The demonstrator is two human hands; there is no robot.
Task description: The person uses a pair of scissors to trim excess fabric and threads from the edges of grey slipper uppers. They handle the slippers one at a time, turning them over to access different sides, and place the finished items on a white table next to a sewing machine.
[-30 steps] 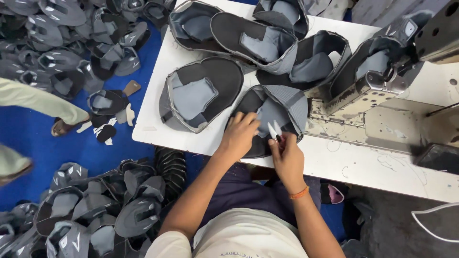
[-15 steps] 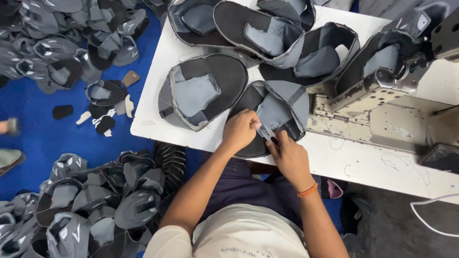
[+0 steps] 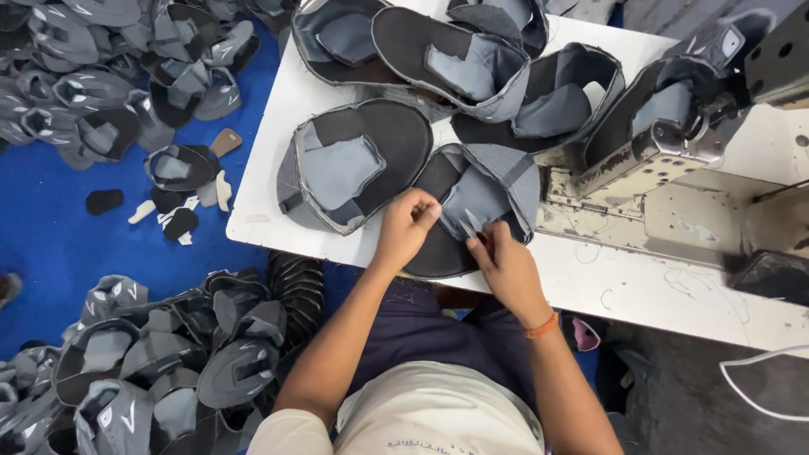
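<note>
So here we've got a stitched shoe upper (image 3: 472, 202), black and grey, lying flat near the front edge of the white tabletop (image 3: 657, 295), right in front of us. Our left hand (image 3: 406, 226) is curled down on its 9 o'clock side, fingertips pinching the grey lining edge. Our right hand (image 3: 504, 268) sits at about 5 o'clock of the piece, closed around a small pair of thread snips (image 3: 468, 224), with the metal tips poking out toward the left hand's fingers.

For trimming like this, our take is: keep the left-hand pinch tight so the fabric edge stays taut and lifted a bit off the layer underneath. Then only the loose thread or overhang meets the blades, not the lining itself. Small nips beat one big cut. And keep those fingertips just off the blade line, because they're really close right now.

Another finished-looking upper (image 3: 354, 164) sits at 9 o'clock of ours, nearly touching it, and more are stacked toward 12 o'clock. The sewing machine (image 3: 674, 143) is off at 2 o'clock. Down on the blue floor (image 3: 50, 219) there's a big heap of uppers (image 3: 168, 354).
</note>
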